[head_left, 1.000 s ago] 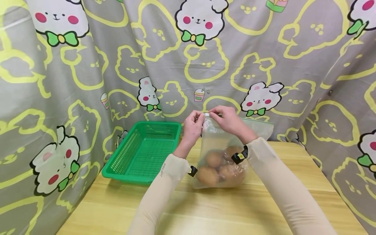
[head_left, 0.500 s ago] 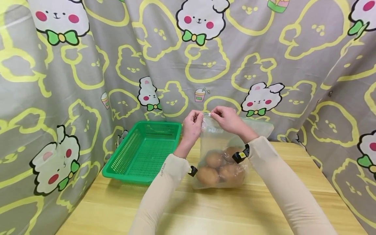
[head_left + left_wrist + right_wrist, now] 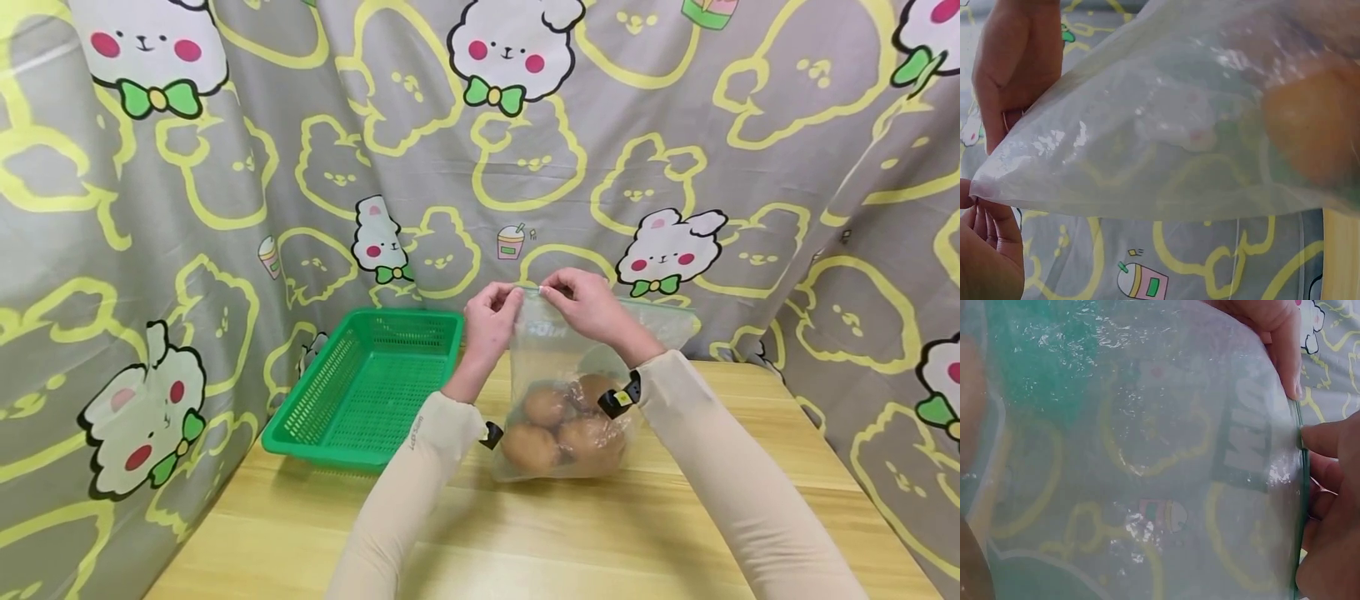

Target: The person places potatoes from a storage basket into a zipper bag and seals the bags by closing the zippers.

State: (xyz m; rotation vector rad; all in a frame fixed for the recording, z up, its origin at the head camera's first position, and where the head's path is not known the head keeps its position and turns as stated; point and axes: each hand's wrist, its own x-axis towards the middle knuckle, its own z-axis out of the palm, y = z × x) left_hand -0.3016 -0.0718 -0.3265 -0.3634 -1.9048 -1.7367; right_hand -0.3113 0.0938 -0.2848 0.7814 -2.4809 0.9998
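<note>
A translucent zip bag [image 3: 555, 350] with a green top edge [image 3: 1303, 469] stands upright on the table. Inside lie several rounded brown, potato-like things [image 3: 531, 448], blurred by the plastic. My left hand [image 3: 489, 327] pinches the bag's top left corner between thumb and fingers; the left wrist view shows this left hand [image 3: 991, 250] at the bag's tip. Just right of it, my right hand [image 3: 588, 307] pinches the top edge, a small white slider [image 3: 543, 290] barely showing at its fingertips. In the right wrist view the right hand [image 3: 1332, 494] grips the green strip.
A green plastic basket [image 3: 330, 454] with slotted sides stands left of the bag, close to my left forearm. The wooden table [image 3: 510, 542] ends at a patterned grey curtain [image 3: 442, 183] that hangs behind and on both sides.
My right hand has slid slightly to the right along the bag's top edge with the white slider, widening the gap between the hands. The left hand stays at the corner.
</note>
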